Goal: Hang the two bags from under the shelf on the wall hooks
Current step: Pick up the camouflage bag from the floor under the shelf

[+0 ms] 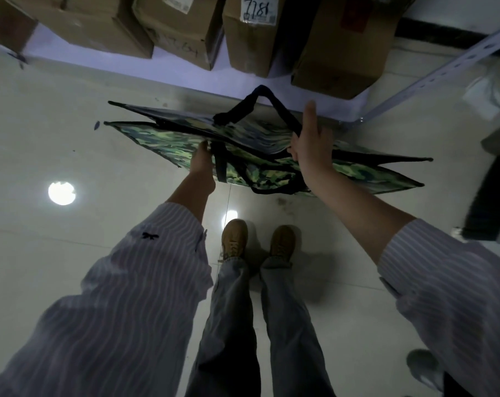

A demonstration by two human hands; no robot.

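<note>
Two camo bags (257, 156) are held clear of the floor: L hand (201, 160) pinched on the edge, R hand (310, 144) gripping a black strap (283, 110). Hooks aren't seen; hanging's still to be done.

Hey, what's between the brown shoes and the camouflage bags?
In the head view only bare, glossy floor separates the brown shoes from the camouflage bags, held in the left hand and right hand.
</note>
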